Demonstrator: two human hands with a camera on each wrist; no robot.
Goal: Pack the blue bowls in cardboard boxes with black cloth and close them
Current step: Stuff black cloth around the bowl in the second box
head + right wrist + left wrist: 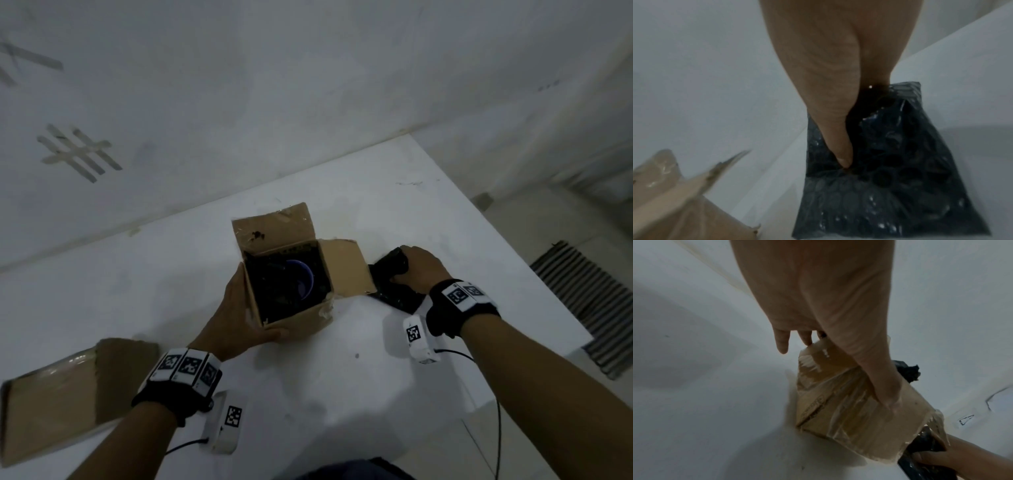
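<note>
1. A small brown cardboard box (291,294) sits open on a smooth white table (342,394). Shiny clear tape covers its sides and flaps.
2. The inside of the box is lined with black padding. A round blue bowl (301,282) sits down in it.
3. The left hand (239,308) holds the box. The palm lies flat on the left wall and the thumb wraps round the near corner.
4. The right hand (421,269) grabs a black bubble sheet (890,170) that lies on the table just right of the box. The fingers curl over its crumpled top and the thumb presses into the round bumps.
5. Another taped cardboard box (58,401) lies closed at the near left.
6. Both wrists wear black bands with white square code tags (186,366). No words can be read.
</note>
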